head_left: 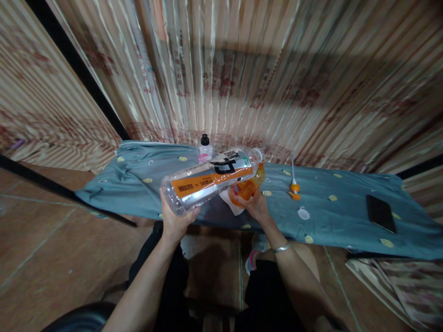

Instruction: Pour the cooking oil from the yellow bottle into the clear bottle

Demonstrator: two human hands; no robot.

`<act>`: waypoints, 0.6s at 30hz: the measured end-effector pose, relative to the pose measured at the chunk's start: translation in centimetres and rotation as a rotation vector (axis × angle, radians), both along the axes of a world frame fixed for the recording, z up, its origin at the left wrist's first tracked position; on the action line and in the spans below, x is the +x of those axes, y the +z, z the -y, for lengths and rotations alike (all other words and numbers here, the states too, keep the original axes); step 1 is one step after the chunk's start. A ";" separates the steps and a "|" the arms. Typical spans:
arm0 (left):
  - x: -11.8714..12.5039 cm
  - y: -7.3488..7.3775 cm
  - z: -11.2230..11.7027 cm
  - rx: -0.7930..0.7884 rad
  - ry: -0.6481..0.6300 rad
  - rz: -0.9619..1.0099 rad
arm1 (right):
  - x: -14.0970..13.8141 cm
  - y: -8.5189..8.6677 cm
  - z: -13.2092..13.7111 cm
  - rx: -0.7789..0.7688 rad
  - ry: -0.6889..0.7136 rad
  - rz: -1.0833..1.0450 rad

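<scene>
My left hand [176, 221] is closed around the base of a large clear plastic bottle [211, 177] with an orange and silver label. That bottle is tilted, its neck pointing right and slightly up. Its mouth is beside the top of a smaller orange bottle [246, 188], which my right hand [258, 206] grips low down over the table. The large bottle partly hides the smaller one, so I cannot tell if they touch. Beneath the orange bottle lies a white piece like paper or cloth [235, 205]. Behind stands a small bottle with a black cap [205, 147].
On the blue-green cloth [339, 226] to the right lie an orange pump head with a clear tube [294, 188], a white round cap [303, 212] and a black phone [380, 213]. A striped curtain [242, 69] hangs behind, and dark poles [79, 69] flank the left.
</scene>
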State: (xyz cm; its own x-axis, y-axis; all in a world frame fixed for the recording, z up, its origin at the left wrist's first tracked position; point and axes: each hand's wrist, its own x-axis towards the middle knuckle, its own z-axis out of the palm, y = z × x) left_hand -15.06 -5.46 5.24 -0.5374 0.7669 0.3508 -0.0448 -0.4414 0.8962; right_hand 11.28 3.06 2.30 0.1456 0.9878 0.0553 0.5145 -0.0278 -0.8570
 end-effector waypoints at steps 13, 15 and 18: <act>0.0 0.4 0.0 -0.009 0.019 -0.018 | 0.0 -0.3 0.0 0.007 0.005 0.005; 0.0 0.4 0.1 -0.010 0.010 -0.004 | 0.0 -0.3 0.0 0.022 0.012 -0.005; 0.0 0.3 0.1 -0.008 0.007 0.000 | 0.0 -0.3 0.0 0.034 0.017 0.004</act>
